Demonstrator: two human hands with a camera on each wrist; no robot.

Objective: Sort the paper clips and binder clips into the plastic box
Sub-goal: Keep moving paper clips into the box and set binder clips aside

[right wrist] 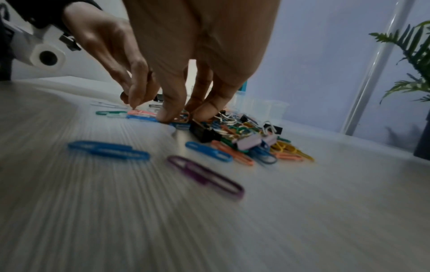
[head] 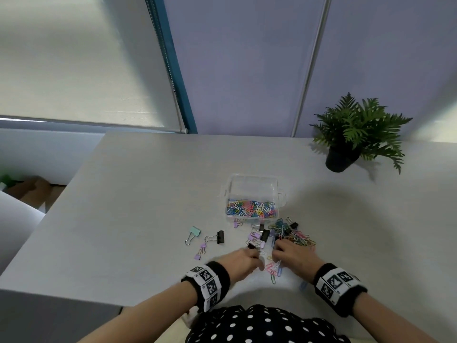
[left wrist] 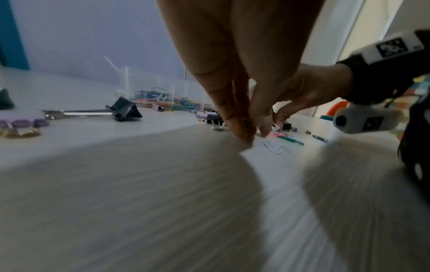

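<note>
- Clips lie loose on the surface (head: 138, 194) just on the near side of the plastic box (head: 254, 191), which stands between them and the far edge with many coloured paper clips already in its near compartment.
- The right hand (head: 294, 256) has its grip down in the mixed heap of paper clips and binder clips (right wrist: 242, 136); whether the fingertips have clamped on a clip cannot be told.
- The left hand (head: 241, 262) has its fingertips pressed together at the surface, apparently on one small clip, though blur hides it.
- From both grips the box lies straight ahead; the right hand is, by my reading, slightly nearer.
- Scattered paper clips (head: 273, 268) between the hands lie with their long axes roughly toward the box.
</note>
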